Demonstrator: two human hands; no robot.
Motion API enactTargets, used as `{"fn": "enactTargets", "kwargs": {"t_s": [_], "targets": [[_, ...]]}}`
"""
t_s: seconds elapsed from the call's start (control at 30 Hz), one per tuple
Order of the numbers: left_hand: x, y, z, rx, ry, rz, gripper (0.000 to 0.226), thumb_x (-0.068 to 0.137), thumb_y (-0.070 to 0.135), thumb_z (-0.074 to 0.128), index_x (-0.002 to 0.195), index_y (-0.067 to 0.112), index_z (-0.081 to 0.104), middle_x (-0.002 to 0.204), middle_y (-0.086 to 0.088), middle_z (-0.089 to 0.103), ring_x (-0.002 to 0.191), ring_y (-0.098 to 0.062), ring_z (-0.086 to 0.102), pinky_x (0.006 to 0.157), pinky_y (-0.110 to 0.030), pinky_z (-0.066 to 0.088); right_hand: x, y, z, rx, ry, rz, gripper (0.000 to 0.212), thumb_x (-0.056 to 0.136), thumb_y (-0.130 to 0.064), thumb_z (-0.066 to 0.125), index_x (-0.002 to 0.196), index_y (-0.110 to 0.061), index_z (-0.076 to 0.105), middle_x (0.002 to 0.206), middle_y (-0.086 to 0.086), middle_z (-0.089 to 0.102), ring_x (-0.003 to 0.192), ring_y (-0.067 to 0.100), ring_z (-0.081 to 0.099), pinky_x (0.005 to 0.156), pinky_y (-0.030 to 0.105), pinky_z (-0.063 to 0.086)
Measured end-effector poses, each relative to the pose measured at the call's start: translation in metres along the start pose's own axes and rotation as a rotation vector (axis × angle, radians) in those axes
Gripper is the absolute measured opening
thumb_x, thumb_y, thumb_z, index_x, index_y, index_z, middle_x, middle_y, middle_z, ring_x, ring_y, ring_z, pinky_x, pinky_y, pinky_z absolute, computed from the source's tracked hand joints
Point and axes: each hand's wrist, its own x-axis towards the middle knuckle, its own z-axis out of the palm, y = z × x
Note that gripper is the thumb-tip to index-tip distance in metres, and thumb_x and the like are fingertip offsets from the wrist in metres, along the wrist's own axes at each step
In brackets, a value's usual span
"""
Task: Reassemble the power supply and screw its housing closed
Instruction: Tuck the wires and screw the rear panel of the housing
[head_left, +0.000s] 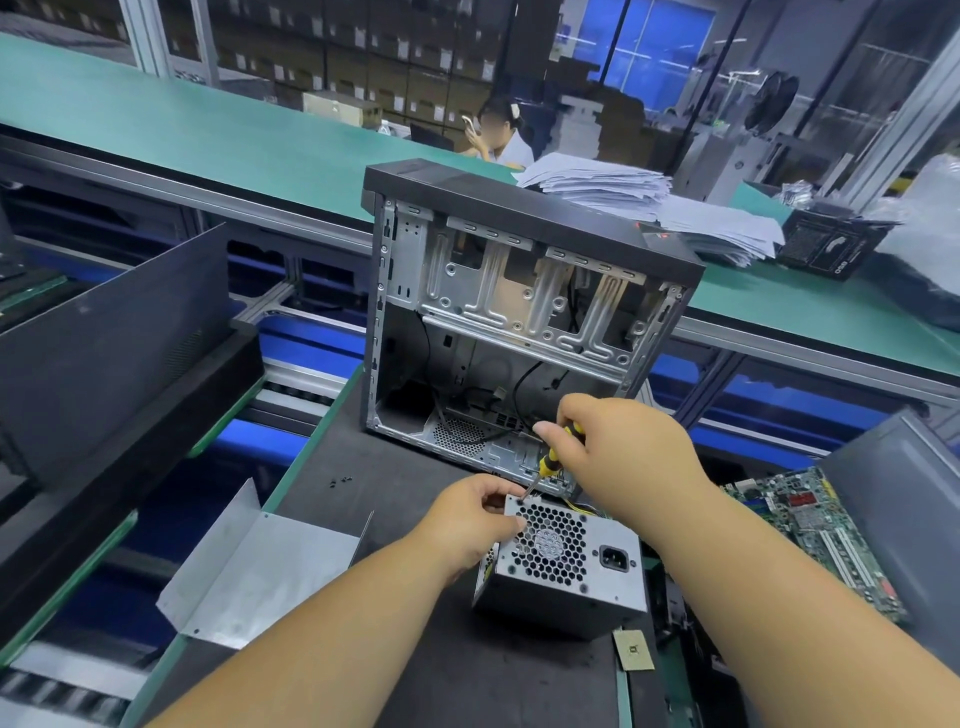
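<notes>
Open computer case (519, 322) stands just behind the power supply (566, 561).

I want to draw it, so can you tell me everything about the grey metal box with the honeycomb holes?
The grey metal power supply box stands on the dark mat, its honeycomb fan grille and black power socket facing the camera. Yellow wires show behind its top. The left hand grips its upper left corner, and the right hand points a yellow-and-black-handled screwdriver at that corner.
</notes>
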Motion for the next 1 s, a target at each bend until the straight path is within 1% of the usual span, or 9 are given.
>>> {"fn": "enactTargets", "kwargs": {"t_s": [0.1, 0.2, 0.3, 0.53, 0.6, 0.7, 0.77, 0.87, 1.0], "targets": [[0.001, -0.002, 0.0, -0.005, -0.008, 0.001, 0.031, 0.081, 0.007, 0.076, 0.1, 0.03, 0.067, 0.093, -0.002, 0.064, 0.078, -0.01, 0.058, 0.071, -0.02, 0.052, 0.0, 0.0, -0.002, 0.196, -0.046, -0.042, 0.01, 0.097, -0.041, 0.046, 0.097, -0.031, 0.045, 0.083, -0.01, 0.055, 0.073, 0.01, 0.052, 0.056, 0.031, 0.041], [0.002, -0.005, 0.0, -0.018, -0.014, -0.001, 0.032, 0.08, 0.008, 0.076, 0.106, 0.025, 0.069, 0.1, -0.009, 0.068, 0.082, -0.014, 0.06, 0.08, -0.029, 0.057, 0.001, -0.001, -0.002, 0.236, -0.05, -0.097, 0.012, 0.096, -0.032, 0.055, 0.101, -0.031, 0.044, 0.086, -0.01, 0.054, 0.076, 0.015, 0.053, 0.061, 0.032, 0.044], [0.003, -0.005, 0.0, -0.007, -0.004, 0.009, 0.032, 0.08, 0.008, 0.076, 0.105, 0.027, 0.069, 0.106, -0.011, 0.069, 0.086, -0.014, 0.061, 0.086, -0.033, 0.057, 0.004, -0.002, -0.001, 0.152, -0.03, -0.053, 0.022, 0.096, -0.04, 0.056, 0.092, -0.025, 0.042, 0.07, -0.007, 0.052, 0.065, 0.015, 0.05, 0.05, 0.029, 0.035], [0.004, -0.007, -0.001, 0.002, -0.012, 0.022, 0.031, 0.081, 0.008, 0.076, 0.099, 0.032, 0.068, 0.103, -0.006, 0.068, 0.084, -0.01, 0.061, 0.072, -0.018, 0.052, 0.006, -0.001, 0.002, -0.176, 0.005, 0.127, 0.038, 0.098, -0.058, 0.038, 0.086, -0.023, 0.039, 0.061, -0.007, 0.044, 0.05, 0.01, 0.036, 0.043, 0.026, 0.023], [0.004, -0.007, -0.001, 0.006, -0.012, 0.024, 0.031, 0.081, 0.008, 0.076, 0.099, 0.031, 0.068, 0.106, -0.01, 0.069, 0.084, -0.011, 0.062, 0.073, -0.019, 0.054, 0.005, 0.0, 0.003, -0.092, -0.008, 0.104, 0.034, 0.098, -0.056, 0.038, 0.089, -0.024, 0.041, 0.067, -0.007, 0.049, 0.056, 0.011, 0.042, 0.045, 0.027, 0.027], [0.005, -0.008, -0.001, 0.008, -0.018, 0.03, 0.031, 0.08, 0.009, 0.077, 0.102, 0.029, 0.069, 0.105, -0.011, 0.07, 0.086, -0.013, 0.063, 0.08, -0.027, 0.057, 0.006, 0.002, 0.001, 0.204, -0.063, 0.028, 0.016, 0.098, -0.042, 0.046, 0.107, -0.029, 0.05, 0.096, -0.009, 0.055, 0.078, 0.012, 0.053, 0.059, 0.03, 0.04], [0.006, -0.009, -0.002, 0.015, -0.02, 0.031, 0.031, 0.079, 0.011, 0.077, 0.102, 0.03, 0.07, 0.103, -0.008, 0.069, 0.086, -0.013, 0.063, 0.08, -0.027, 0.057, 0.005, 0.0, -0.001, 0.261, -0.057, -0.037, 0.018, 0.097, -0.034, 0.052, 0.115, -0.032, 0.05, 0.103, -0.013, 0.053, 0.082, 0.01, 0.053, 0.064, 0.027, 0.039], [0.006, -0.011, -0.002, 0.014, -0.024, 0.034, 0.031, 0.079, 0.012, 0.078, 0.101, 0.032, 0.07, 0.091, 0.001, 0.066, 0.078, -0.008, 0.06, 0.073, -0.022, 0.054, 0.003, -0.002, -0.001, 0.18, -0.008, -0.065, 0.015, 0.096, -0.043, 0.054, 0.101, -0.029, 0.048, 0.079, -0.013, 0.054, 0.07, 0.011, 0.052, 0.053, 0.027, 0.035], [0.006, -0.011, -0.001, 0.029, -0.012, 0.036, 0.03, 0.078, 0.014, 0.079, 0.097, 0.036, 0.069, 0.09, 0.0, 0.064, 0.077, -0.008, 0.058, 0.069, -0.018, 0.052, 0.003, -0.003, 0.0, -0.046, -0.019, 0.039, 0.04, 0.096, -0.06, 0.041, 0.084, -0.022, 0.038, 0.062, -0.006, 0.046, 0.055, 0.012, 0.043, 0.045, 0.029, 0.03]]}}
